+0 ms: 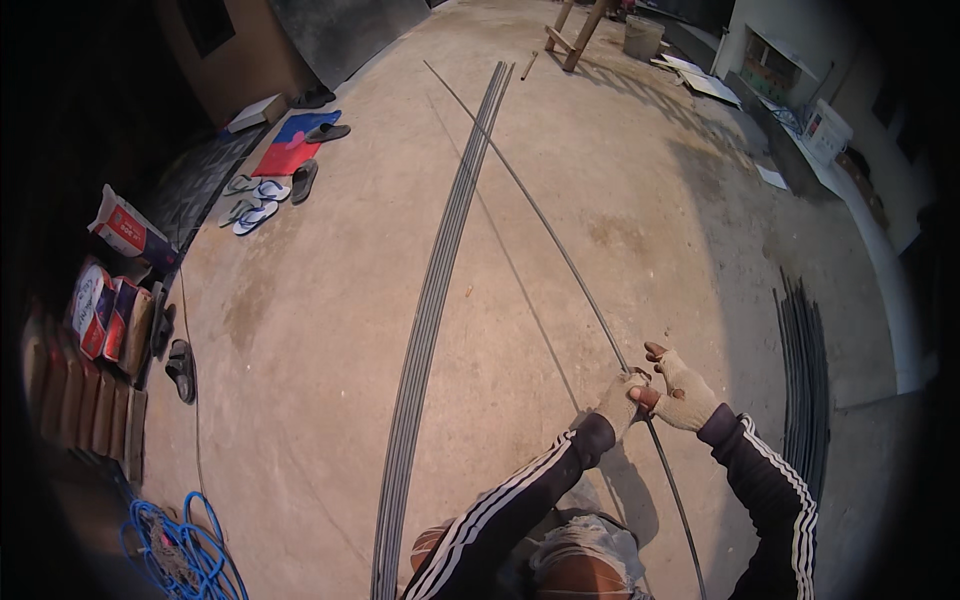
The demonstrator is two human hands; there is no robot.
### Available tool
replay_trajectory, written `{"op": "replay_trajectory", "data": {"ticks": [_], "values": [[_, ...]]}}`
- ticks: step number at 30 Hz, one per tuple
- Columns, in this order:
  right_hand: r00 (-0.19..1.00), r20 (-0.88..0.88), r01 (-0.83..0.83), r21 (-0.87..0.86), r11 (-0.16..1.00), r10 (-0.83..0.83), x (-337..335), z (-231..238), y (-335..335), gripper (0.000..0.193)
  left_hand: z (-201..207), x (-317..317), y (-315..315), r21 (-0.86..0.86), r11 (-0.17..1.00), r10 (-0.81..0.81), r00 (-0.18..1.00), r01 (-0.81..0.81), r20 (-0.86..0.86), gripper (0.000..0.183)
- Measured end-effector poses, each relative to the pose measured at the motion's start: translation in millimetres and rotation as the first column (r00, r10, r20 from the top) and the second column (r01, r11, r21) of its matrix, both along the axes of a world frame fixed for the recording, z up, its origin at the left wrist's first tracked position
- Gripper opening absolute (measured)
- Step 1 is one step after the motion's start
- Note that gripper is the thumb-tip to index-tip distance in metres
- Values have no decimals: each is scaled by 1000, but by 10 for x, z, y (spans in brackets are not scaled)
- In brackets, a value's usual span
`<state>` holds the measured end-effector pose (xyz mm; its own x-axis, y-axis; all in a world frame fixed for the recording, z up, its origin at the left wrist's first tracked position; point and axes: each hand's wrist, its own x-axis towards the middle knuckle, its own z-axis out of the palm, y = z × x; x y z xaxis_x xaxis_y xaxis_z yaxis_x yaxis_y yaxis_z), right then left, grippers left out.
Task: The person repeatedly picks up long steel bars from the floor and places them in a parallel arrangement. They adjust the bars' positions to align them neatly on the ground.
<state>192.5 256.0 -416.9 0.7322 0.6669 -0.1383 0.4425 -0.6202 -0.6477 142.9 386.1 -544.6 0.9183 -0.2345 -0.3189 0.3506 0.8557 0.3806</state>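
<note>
A long thin metal rod [556, 238] slants from the far middle to the lower right, raised off the floor with its shadow to the left. My left hand [619, 402], in a beige fingerless glove, is closed around it. Beside it, my right hand [684, 391], gloved the same way, has its fingers apart, its thumb close to the left hand. Whether that thumb touches the rod or the left hand, I cannot tell. A bundle of several straight metal rods [432, 290] lies on the floor to the left, and the held rod crosses over its far end.
Another bundle of dark rods [803, 390] lies at the right. Along the left are slippers [255, 217], a red and blue mat [288, 145], stacked packed bags [100, 310] and a coiled blue hose [190, 560]. Wooden legs [585, 38] and a bucket [643, 36] stand far off.
</note>
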Motion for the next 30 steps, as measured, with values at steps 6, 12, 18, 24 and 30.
{"op": "replay_trajectory", "data": {"ticks": [6, 12, 18, 24, 30], "values": [[586, -621, 18, -632, 774, -521, -2284, -50, -1989, 108, 97, 708, 441, 91, 985, 153, 985, -146, -78, 17], [469, -377, 374, -734, 566, -799, -3317, -1200, -2573, 77, -16, 1143, 648, 320, 946, 78, 996, -58, -51, 24], [491, -272, 498, -692, 523, -828, -3597, -1681, -2730, 49, -288, 1003, 1244, 952, 292, -183, 982, 96, -44, 54], [672, -120, 672, -314, 670, -731, -2071, -1188, -1813, 41, 3, -79, 1518, 989, 140, -368, 924, -55, 104, 62], [595, 763, 512, -119, 851, -251, -327, 1395, -910, 12, 986, -826, 2114, 945, 303, -207, 960, -121, 190, 56]]}}
